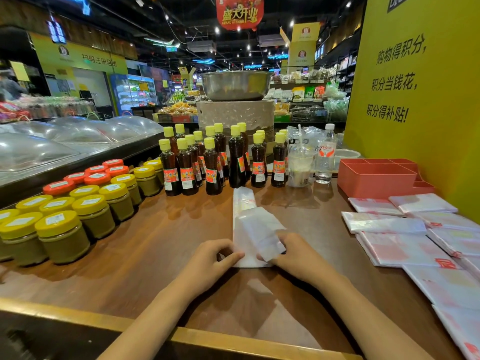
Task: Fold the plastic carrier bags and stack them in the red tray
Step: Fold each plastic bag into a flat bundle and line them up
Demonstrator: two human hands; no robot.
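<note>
Bag point(253, 229), frame centre: narrow strip, near end partly folded. Left hand point(207, 263), right hand point(298, 255): fingers pinching near corners. Tray point(376, 180), right. Risk: slick plastic springing open, skewing fold.

We are looking at a brightly lit bench point(161, 242) under small ceiling spotlights point(217, 29) shining against a dark ceiling. Glare is streaking across the clear dome covers point(65, 141) on the left, and soft reflections are showing on the wood below the bottles point(211, 167). The forearms are casting faint shadows. The wide lens is bending the edges, and the far shelves are looking soft and slightly blurred.
</note>
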